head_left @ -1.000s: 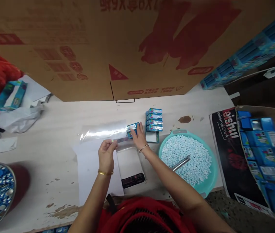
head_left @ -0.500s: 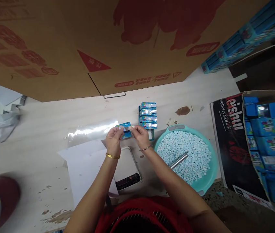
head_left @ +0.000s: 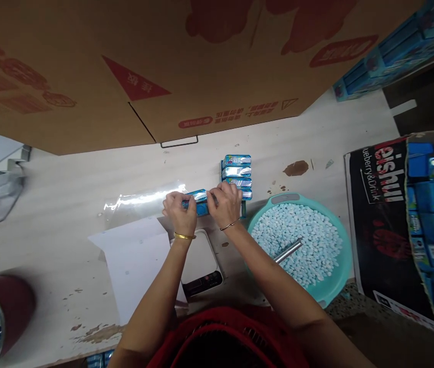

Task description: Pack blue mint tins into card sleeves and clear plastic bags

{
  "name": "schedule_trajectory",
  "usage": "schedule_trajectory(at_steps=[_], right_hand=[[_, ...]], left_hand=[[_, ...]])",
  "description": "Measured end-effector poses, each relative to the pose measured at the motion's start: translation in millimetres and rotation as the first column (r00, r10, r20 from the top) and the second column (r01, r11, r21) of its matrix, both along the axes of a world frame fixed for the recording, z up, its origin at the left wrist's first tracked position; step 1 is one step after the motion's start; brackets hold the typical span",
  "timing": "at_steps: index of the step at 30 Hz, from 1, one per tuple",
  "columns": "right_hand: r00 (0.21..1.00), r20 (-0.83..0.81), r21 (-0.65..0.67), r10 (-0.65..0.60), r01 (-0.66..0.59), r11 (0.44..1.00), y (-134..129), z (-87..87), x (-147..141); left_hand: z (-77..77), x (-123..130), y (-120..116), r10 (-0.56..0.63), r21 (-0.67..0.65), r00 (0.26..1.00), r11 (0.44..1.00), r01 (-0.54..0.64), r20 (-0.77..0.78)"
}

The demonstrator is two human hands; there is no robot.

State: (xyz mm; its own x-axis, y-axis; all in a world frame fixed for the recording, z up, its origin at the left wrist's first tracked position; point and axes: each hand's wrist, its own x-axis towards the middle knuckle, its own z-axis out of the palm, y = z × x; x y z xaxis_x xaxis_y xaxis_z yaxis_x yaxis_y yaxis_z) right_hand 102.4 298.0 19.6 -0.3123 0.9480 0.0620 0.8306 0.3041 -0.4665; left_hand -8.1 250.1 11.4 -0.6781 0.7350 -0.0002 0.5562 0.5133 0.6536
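Note:
Between my two hands is a small blue candy box [head_left: 201,208] with a shiny top, held low over the table just beyond a white kitchen scale [head_left: 197,258]. My left hand [head_left: 181,212] grips its left end with thumb and fingers. At the other end, my right hand [head_left: 223,205] is closed on it, with the fingertips partly hidden. Just behind my right hand stands a row of several similar blue boxes [head_left: 237,171]; the hand overlaps the nearest ones. Clear plastic film [head_left: 143,202] lies flat to the left of my left hand.
To the right sits a turquoise basin [head_left: 343,276] of pale blue candies with a metal scoop [head_left: 289,251]. A carton [head_left: 381,225] of blue boxes is beyond it. White paper [head_left: 132,271] lies left of the scale. A large cardboard box [head_left: 201,76] fills the back; a dark red tub [head_left: 13,306] stands front left.
My fingers have shifted from pinching at the box's middle to its two ends, and its shiny top now faces up. My right hand has moved slightly over the row of boxes.

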Motion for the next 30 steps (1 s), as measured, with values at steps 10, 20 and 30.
schedule_trajectory(at_steps=[10,20,30], right_hand=[[1.0,0.002,-0.062,0.02,-0.02,0.998,-3.7,-9.3,3.8],[0.958,0.173,-0.16,0.229,-0.202,0.966,-4.1,-0.7,2.1],[0.842,-0.47,-0.279,0.265,-0.426,0.861,-72.3,29.1,-49.8]], left_hand=[[-13.1,-5.9,1.4,0.166,-0.025,0.966,0.986,-0.164,0.2],[1.3,-14.0,-8.9,0.053,0.005,0.966,0.998,-0.057,0.255],[16.4,-194.5,-90.7,-0.275,-0.284,0.919,0.891,0.354,0.283]])
